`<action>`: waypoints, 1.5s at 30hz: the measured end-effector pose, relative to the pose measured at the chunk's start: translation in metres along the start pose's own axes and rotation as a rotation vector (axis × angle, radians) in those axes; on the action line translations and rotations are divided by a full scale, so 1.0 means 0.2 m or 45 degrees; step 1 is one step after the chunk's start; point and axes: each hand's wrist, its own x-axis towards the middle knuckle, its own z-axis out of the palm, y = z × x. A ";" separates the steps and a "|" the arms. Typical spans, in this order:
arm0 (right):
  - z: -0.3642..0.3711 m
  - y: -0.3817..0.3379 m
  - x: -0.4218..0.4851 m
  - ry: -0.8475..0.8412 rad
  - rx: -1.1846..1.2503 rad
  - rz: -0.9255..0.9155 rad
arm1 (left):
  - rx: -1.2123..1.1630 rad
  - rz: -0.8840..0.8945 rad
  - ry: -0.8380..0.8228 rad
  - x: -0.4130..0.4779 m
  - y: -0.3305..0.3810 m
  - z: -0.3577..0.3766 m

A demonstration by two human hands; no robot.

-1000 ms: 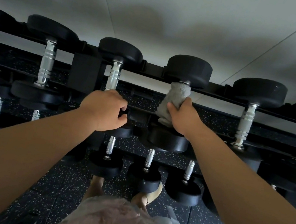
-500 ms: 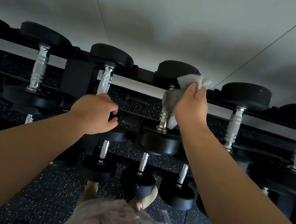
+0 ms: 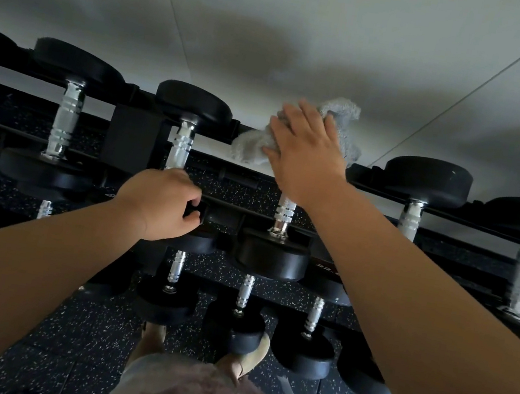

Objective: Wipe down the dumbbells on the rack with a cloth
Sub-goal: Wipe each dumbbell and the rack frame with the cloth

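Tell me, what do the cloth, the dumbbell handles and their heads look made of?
The cloth looks like grey terry fabric, with a fuzzy nap. The handles are shiny metal, probably chromed steel, with knurled bands. The heads are matte black without glare, likely rubber-coated.

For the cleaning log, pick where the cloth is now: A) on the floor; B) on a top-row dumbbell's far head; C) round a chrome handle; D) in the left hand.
B: the right hand presses the grey cloth onto that far head, with the chrome handle bare below.
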 end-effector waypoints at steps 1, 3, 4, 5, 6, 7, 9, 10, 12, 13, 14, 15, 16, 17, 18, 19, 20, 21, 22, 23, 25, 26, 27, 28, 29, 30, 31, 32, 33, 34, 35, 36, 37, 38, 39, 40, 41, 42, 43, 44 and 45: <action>0.00 0.05 -0.01 0.019 0.000 -0.019 | -0.002 0.001 0.000 0.00 0.00 0.00; 0.00 0.15 -0.06 0.067 0.082 0.033 | -0.009 0.004 0.007 0.00 0.00 0.00; 0.02 0.20 -0.09 0.089 0.179 0.109 | -0.010 0.006 0.013 0.00 0.00 0.00; 0.03 0.24 -0.11 0.108 0.304 0.201 | -0.011 0.008 0.016 0.00 0.00 0.01; 0.04 0.26 -0.14 0.123 0.421 0.293 | -0.015 0.008 0.017 0.00 -0.01 0.01; 0.05 0.26 -0.14 0.131 0.493 0.362 | -0.023 0.006 0.019 0.00 -0.01 0.01; 0.05 0.21 -0.12 0.128 0.500 0.387 | -0.034 0.011 0.023 0.00 -0.01 0.01; 0.04 0.18 -0.08 0.125 0.442 0.349 | -0.037 0.010 0.025 0.00 -0.01 0.02; 0.01 0.12 0.00 0.103 0.253 0.236 | -0.038 0.011 0.026 0.00 -0.01 0.01; 0.00 0.10 0.04 0.085 0.142 0.179 | -0.033 0.016 0.028 0.00 -0.01 0.01; -0.01 0.08 0.08 0.066 0.044 0.123 | -0.025 0.021 0.031 0.00 0.00 0.01; -0.01 0.06 0.11 0.051 -0.045 0.062 | -0.018 0.024 0.032 0.00 0.00 0.00; -0.02 0.05 0.14 0.035 -0.130 -0.007 | -0.016 0.028 0.034 0.00 0.00 0.00; -0.02 0.04 0.16 0.022 -0.207 -0.082 | -0.017 0.031 0.033 0.00 0.00 0.00; -0.02 0.04 0.17 0.007 -0.256 -0.145 | -0.018 0.032 0.030 0.00 0.00 0.00; -0.03 0.06 0.18 -0.003 -0.259 -0.193 | -0.016 0.030 0.027 -0.01 0.00 0.00; -0.03 0.09 0.17 -0.015 -0.224 -0.222 | -0.017 0.027 0.030 -0.01 0.00 0.00; -0.04 0.13 0.16 -0.024 -0.155 -0.228 | -0.021 0.026 0.033 0.00 0.00 0.00; -0.05 0.18 0.12 -0.021 -0.058 -0.208 | -0.023 0.026 0.034 -0.01 0.00 0.00; -0.05 0.23 0.08 0.004 0.055 -0.165 | -0.021 0.027 0.032 -0.01 0.00 -0.01; -0.03 0.28 -0.01 0.066 0.271 -0.036 | -0.012 0.031 0.031 0.00 0.00 -0.01; -0.01 0.28 -0.03 0.093 0.337 0.018 | -0.013 0.033 0.032 0.00 0.00 -0.01; -0.01 0.27 -0.04 0.121 0.361 0.050 | -0.016 0.032 0.032 0.00 0.00 -0.01; 0.00 0.24 -0.02 0.152 0.343 0.063 | -0.018 0.030 0.029 0.00 0.00 -0.01; -0.02 0.20 0.01 0.171 0.291 0.061 | -0.017 0.030 0.026 -0.01 0.00 -0.01; -0.04 0.16 0.05 0.157 0.209 0.041 | -0.015 0.033 0.029 -0.01 0.00 -0.01; -0.06 0.12 0.10 0.104 0.109 -0.002 | -0.014 0.035 0.036 -0.01 0.00 0.00; -0.08 0.08 0.15 0.015 0.002 -0.047 | -0.014 0.038 0.044 -0.01 0.00 0.00; -0.10 0.04 0.20 -0.092 -0.094 -0.077 | -0.014 0.041 0.050 -0.01 0.00 0.00; -0.11 0.00 0.24 -0.193 -0.172 -0.089 | -0.014 0.043 0.052 0.00 0.00 0.00; -0.12 -0.03 0.27 -0.266 -0.235 -0.089 | -0.013 0.043 0.050 0.00 0.00 0.00; -0.12 -0.04 0.29 -0.301 -0.279 -0.095 | -0.012 0.042 0.047 0.00 0.00 0.00; -0.12 -0.05 0.29 -0.303 -0.297 -0.109 | -0.011 0.043 0.044 0.00 -0.01 0.00; -0.11 -0.04 0.28 -0.283 -0.303 -0.133 | -0.011 0.043 0.040 0.00 -0.01 0.00; -0.10 -0.02 0.26 -0.238 -0.313 -0.170 | -0.013 0.042 0.038 0.00 -0.02 0.00; -0.08 0.01 0.22 -0.170 -0.323 -0.218 | -0.014 0.041 0.038 0.00 -0.02 0.00; -0.05 0.05 0.17 -0.092 -0.315 -0.261 | -0.018 0.040 0.040 0.00 -0.02 0.00; -0.03 0.09 0.11 -0.013 -0.279 -0.290 | -0.022 0.039 0.040 0.00 -0.02 0.00; -0.01 0.14 0.04 0.061 -0.218 -0.298 | -0.026 0.036 0.039 0.00 -0.02 0.01; 0.02 0.19 -0.02 0.108 -0.146 -0.275 | -0.029 0.034 0.039 0.00 -0.02 0.01; 0.05 0.23 -0.09 0.125 -0.074 -0.226 | -0.031 0.033 0.038 0.00 -0.02 0.01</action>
